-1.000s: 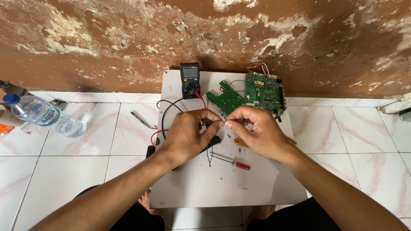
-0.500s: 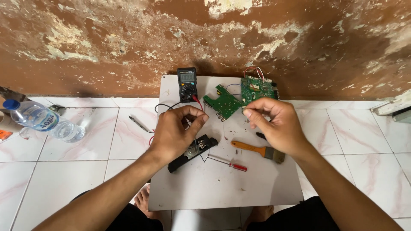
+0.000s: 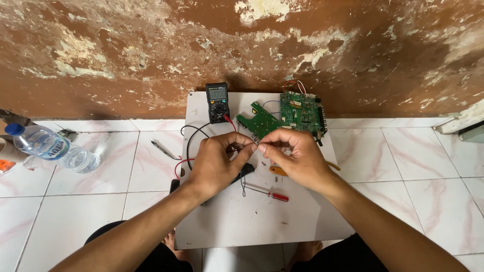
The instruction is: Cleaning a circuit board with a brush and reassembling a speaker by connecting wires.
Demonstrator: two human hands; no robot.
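My left hand (image 3: 217,162) and my right hand (image 3: 295,157) meet over the middle of a white board (image 3: 242,221) on the floor. Their fingertips pinch a thin dark wire (image 3: 243,185) whose loop hangs down below them. Behind my hands lie two green circuit boards (image 3: 295,115) with red and blue wires. A black multimeter (image 3: 218,102) sits at the board's far left, its red and black leads (image 3: 190,146) curling toward my left hand. A small red-handled screwdriver (image 3: 269,194) lies below my hands. An orange-handled tool (image 3: 278,171) shows under my right hand.
A plastic water bottle (image 3: 48,147) lies on the white floor tiles at the left. Metal tweezers (image 3: 164,149) rest on the tiles beside the board. A peeling brown wall (image 3: 242,45) rises right behind the board. A white object (image 3: 466,123) sits at the far right.
My hands were together, parted half a second ago with a black tool visible under them, and have now come back together on the thin wire.
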